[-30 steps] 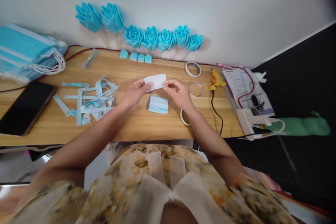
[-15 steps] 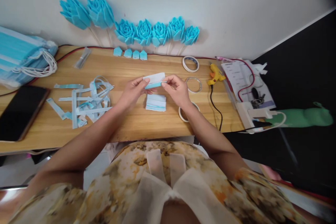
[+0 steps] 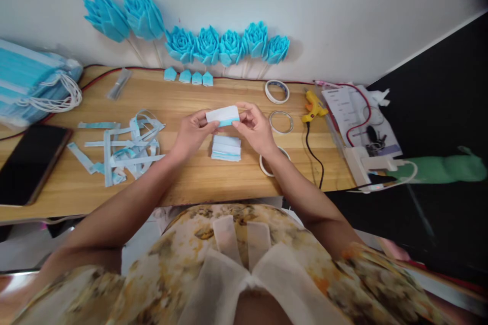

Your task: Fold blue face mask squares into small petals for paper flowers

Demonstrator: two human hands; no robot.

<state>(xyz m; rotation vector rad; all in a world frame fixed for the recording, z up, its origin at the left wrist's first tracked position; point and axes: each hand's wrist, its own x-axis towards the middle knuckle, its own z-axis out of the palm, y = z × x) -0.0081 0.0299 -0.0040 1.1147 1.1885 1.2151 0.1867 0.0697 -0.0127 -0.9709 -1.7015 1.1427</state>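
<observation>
Both hands hold one small folded piece of mask fabric (image 3: 223,115), white with a blue edge, above the middle of the wooden table (image 3: 198,177). My left hand (image 3: 192,132) pinches its left end. My right hand (image 3: 254,128) pinches its right end, fingers curled over the top. Just under the hands lies a small stack of cut fabric pieces (image 3: 226,148), blue and white.
Blue fabric roses (image 3: 224,45) lean on the wall, with small folded blue pieces (image 3: 188,76) below. Cut strips (image 3: 122,144), a black phone (image 3: 28,162) and stacked masks (image 3: 30,84) lie left. Tape rolls (image 3: 277,91), a yellow glue gun (image 3: 313,109) and papers (image 3: 354,122) lie right.
The fabric piece has been folded over, so its blue edge now shows, and my right hand's fingers have closed over its right end. The view shifted slightly.
</observation>
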